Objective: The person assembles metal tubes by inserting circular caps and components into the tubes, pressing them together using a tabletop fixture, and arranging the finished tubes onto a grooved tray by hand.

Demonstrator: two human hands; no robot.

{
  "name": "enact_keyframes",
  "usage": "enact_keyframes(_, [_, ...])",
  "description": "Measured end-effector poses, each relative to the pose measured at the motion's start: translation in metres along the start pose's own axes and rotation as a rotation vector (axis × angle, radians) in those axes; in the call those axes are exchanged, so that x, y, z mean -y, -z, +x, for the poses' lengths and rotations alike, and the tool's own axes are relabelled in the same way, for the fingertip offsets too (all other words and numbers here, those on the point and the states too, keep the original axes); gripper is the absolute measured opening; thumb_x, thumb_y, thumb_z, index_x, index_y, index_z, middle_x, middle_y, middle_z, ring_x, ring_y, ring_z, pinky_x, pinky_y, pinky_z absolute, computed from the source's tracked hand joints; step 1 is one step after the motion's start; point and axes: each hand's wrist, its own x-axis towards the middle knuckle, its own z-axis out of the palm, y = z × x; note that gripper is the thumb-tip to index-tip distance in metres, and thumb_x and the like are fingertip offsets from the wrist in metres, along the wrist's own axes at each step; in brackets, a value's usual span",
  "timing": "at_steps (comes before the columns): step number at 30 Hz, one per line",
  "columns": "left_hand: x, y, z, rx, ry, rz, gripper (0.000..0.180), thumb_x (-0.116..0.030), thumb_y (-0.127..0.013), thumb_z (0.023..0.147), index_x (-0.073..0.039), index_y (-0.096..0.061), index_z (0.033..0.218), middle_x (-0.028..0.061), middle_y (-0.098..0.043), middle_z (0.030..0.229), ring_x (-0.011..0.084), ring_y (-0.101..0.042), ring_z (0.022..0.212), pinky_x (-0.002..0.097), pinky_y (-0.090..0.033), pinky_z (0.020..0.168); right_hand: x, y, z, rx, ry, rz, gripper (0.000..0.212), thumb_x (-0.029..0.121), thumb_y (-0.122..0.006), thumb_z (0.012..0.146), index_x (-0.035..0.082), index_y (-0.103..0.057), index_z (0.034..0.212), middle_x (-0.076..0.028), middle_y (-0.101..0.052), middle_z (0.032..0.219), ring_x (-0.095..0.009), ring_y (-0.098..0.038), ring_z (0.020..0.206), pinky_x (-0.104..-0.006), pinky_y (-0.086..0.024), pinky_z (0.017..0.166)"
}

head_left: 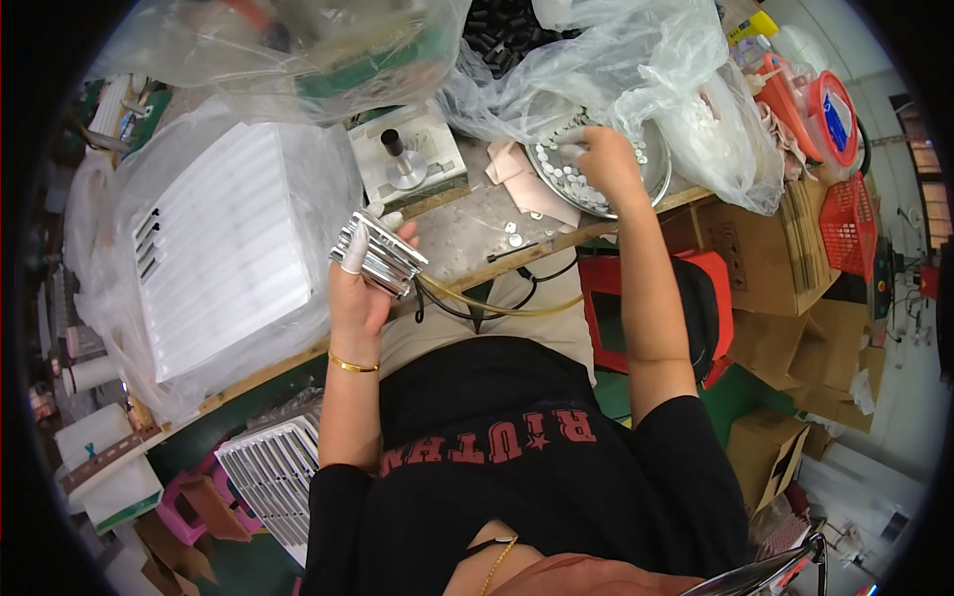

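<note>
My left hand [360, 300] is closed around a bundle of several shiny metal tubes [386, 262], held over the bench's front edge. White covers sit on some of its fingertips. My right hand [604, 159] is in a round metal bowl [664, 189] of small white discs [573, 185], its fingers drawn together at the discs. Whether a disc is between them I cannot make out. Between the hands stands a pale block fixture [444, 149] with a round metal disc and an upright black knob [392, 142].
A white ribbed tray [229, 258] in clear plastic lies at the left, with a few dark slots or tubes at its edge. Plastic bags [616, 60] and black parts [502, 35] are at the back. Pinkish paper [532, 189] and loose discs lie near the bowl. A red stool [604, 308] stands below.
</note>
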Motion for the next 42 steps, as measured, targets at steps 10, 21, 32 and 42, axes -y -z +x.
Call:
enact_keyframes(10, [0.011,-0.016,0.002,-0.013,0.033,-0.047,0.034,-0.024,-0.054,0.093,0.0,-0.052,0.116,0.0147,-0.06,0.108,0.035,-0.061,0.101,0.0467,-0.052,0.087,-0.016,0.005,0.002,0.192,0.103,-0.318,0.029,0.001,-0.06,0.072,0.013,-0.071,0.097,-0.015,-0.064,0.09,-0.032,-0.061,0.088,-0.0396,-0.046,0.078])
enact_keyframes(21, [0.012,-0.016,0.002,-0.043,0.023,-0.028,0.037,-0.024,-0.054,0.093,0.0,-0.05,0.12,0.0153,-0.06,0.108,0.034,-0.062,0.1,0.0457,-0.052,0.086,-0.018,-0.009,0.011,0.149,0.084,-0.228,0.02,0.003,-0.062,0.072,0.009,-0.067,0.09,-0.015,-0.065,0.093,-0.032,-0.061,0.091,-0.0408,-0.047,0.078])
enact_keyframes(32, [0.012,-0.005,0.004,-0.068,0.031,-0.06,0.037,-0.023,-0.053,0.093,0.001,-0.05,0.12,0.0166,-0.06,0.109,0.0339,-0.062,0.1,0.0445,-0.053,0.084,-0.013,-0.012,0.01,0.17,-0.144,0.174,0.019,0.012,-0.067,0.077,0.011,-0.071,0.096,-0.014,-0.067,0.084,-0.024,-0.064,0.075,-0.0335,-0.049,0.07])
enact_keyframes(42, [0.012,-0.003,0.004,-0.051,0.019,-0.045,0.036,-0.023,-0.053,0.093,0.001,-0.05,0.12,0.0169,-0.06,0.11,0.0338,-0.062,0.1,0.0438,-0.053,0.085,-0.009,-0.019,0.004,0.086,-0.218,0.151,0.017,0.017,-0.07,0.076,0.011,-0.072,0.092,-0.015,-0.066,0.074,-0.027,-0.064,0.07,-0.0343,-0.049,0.069])
